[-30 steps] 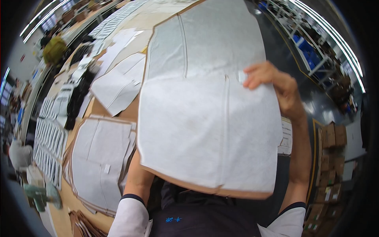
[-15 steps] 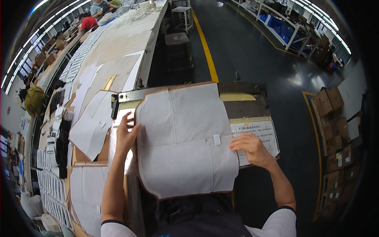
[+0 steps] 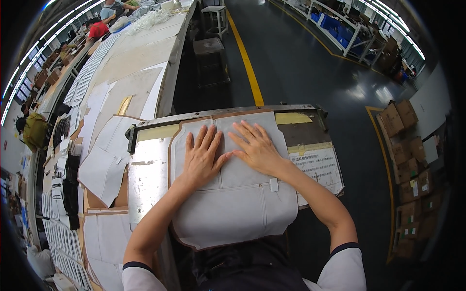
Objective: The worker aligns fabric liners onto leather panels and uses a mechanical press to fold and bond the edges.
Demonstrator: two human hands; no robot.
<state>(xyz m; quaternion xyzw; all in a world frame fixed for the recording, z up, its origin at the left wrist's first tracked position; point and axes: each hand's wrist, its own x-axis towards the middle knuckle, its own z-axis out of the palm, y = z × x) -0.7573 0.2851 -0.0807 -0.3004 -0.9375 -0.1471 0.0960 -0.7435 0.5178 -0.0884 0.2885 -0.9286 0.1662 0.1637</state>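
Observation:
A large light-grey panel with brown edges and seams (image 3: 233,208) lies over a metal machine plate (image 3: 148,184), its near end drooping over the front edge toward me. Both my hands rest flat on the panel's far half. My left hand (image 3: 201,157), fingers spread, lies left of the middle seam. Close beside it, thumbs nearly touching, my right hand (image 3: 257,150) presses down with its fingers stretched out. A small white tag (image 3: 274,185) sticks out from the cross seam below my right hand.
Similar grey panels (image 3: 104,237) lie on the long worktable at left. A printed sheet (image 3: 318,167) is taped to the plate's right side. Stools (image 3: 209,47) stand beyond, and stacked cartons (image 3: 410,160) line the right. Other people work at the far left.
Both hands have left the panel's side edges and moved inward and away from me onto its far part. The panel's far edge now lies along the plate's back bar.

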